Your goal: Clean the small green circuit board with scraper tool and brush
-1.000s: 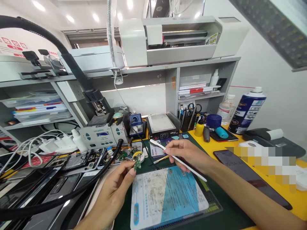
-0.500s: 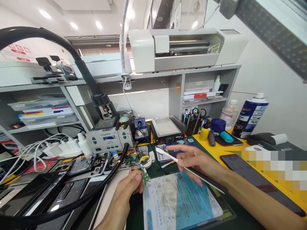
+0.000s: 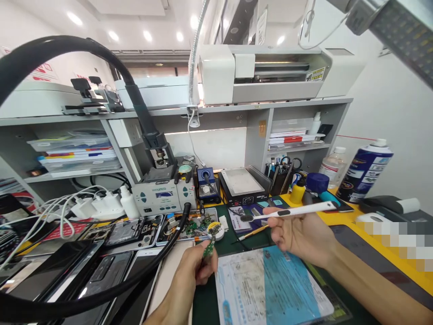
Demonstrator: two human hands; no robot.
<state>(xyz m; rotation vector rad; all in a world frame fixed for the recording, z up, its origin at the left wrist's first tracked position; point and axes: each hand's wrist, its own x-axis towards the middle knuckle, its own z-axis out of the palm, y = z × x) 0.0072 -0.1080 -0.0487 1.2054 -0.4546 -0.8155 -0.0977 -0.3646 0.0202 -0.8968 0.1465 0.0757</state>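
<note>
My left hand (image 3: 195, 270) pinches a small green circuit board (image 3: 209, 251) between thumb and fingers, left of the printed card. In my right hand (image 3: 302, 235) is a white toothbrush (image 3: 293, 211), its dark bristled head pointing left toward the board, though apart from it. The fingers close around the toothbrush handle. Below both hands lies the stained white and blue printed card (image 3: 244, 289). Behind the board sits a tray (image 3: 217, 212) of loose circuit parts, and near it a small round tin (image 3: 218, 229) with a yellow top.
Several phones (image 3: 64, 266) cover the left side, with a thick black hose (image 3: 111, 298) arching over them. A hot-air station (image 3: 162, 198) and a flat heating plate (image 3: 242, 183) stand behind. On the right are a spray can (image 3: 365, 169) and a dark phone (image 3: 368, 257).
My right hand has turned the toothbrush over, so its dark bristles and handle now show. My left hand has tilted the circuit board more edge-on. The whole view has shifted slightly.
</note>
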